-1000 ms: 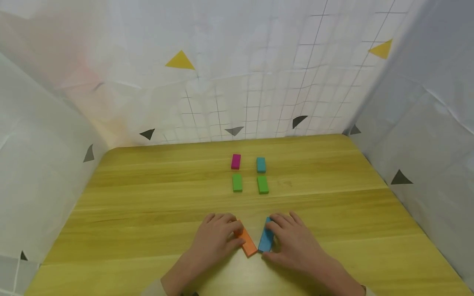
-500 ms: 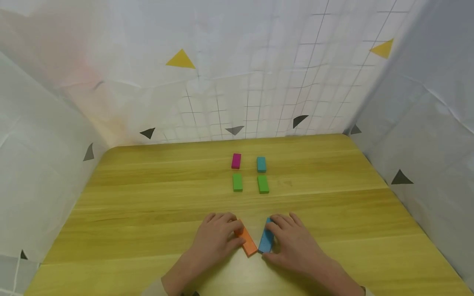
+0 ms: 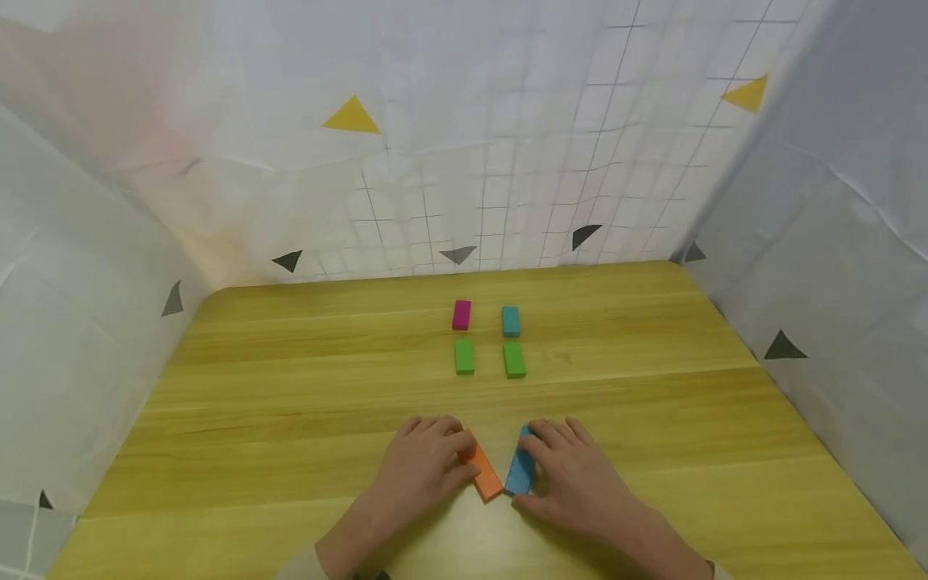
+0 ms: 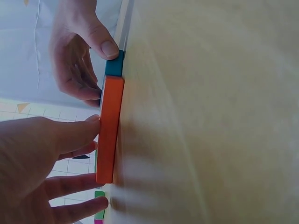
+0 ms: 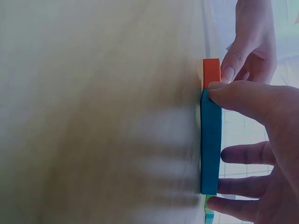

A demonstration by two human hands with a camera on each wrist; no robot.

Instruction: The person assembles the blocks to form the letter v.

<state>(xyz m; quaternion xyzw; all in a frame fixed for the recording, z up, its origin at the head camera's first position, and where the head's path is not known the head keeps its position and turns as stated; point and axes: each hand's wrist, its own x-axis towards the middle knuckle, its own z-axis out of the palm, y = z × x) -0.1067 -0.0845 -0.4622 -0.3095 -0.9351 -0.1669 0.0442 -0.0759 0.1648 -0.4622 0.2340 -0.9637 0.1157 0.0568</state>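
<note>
In the head view my left hand (image 3: 424, 461) holds an orange rectangular block (image 3: 488, 482) by thumb and fingers, the fingertips over its far end. My right hand (image 3: 576, 477) grips a blue block (image 3: 519, 474), thumb at the near end and fingers at the far end. Both blocks lie flat on the table, slanted into a V whose near ends meet. Seen from the left wrist, the orange block (image 4: 109, 133) covers most of the blue one (image 4: 114, 63). The right wrist view shows the thumb on top of the blue block (image 5: 211, 144).
Farther back on the wooden table (image 3: 290, 379) stand two green blocks (image 3: 465, 357), side by side. Behind them are a magenta block (image 3: 461, 315) and a teal block (image 3: 511, 321). White sheeting (image 3: 449, 185) with yellow and dark triangles encloses the back and sides.
</note>
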